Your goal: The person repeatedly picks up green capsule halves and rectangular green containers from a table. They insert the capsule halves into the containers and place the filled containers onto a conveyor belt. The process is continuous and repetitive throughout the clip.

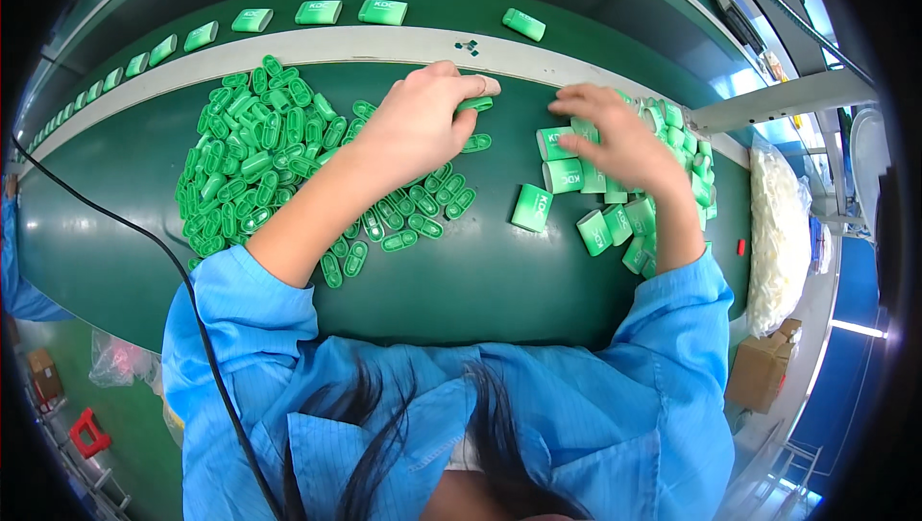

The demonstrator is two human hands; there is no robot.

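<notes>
We see the left hand (418, 122) with its grip pinched on one green insert (474, 104), held just above the dark green surface (461, 281) near its far edge. A big heap of inserts (254, 151) lies to its left and trails under the forearm. The right hand (619, 142) rests with fingers spread loosely over a pile of green cases (663, 166), fingertips touching one case (555, 144). Behind, finished cases (317, 12) sit in a row on the belt (576, 2).
</notes>
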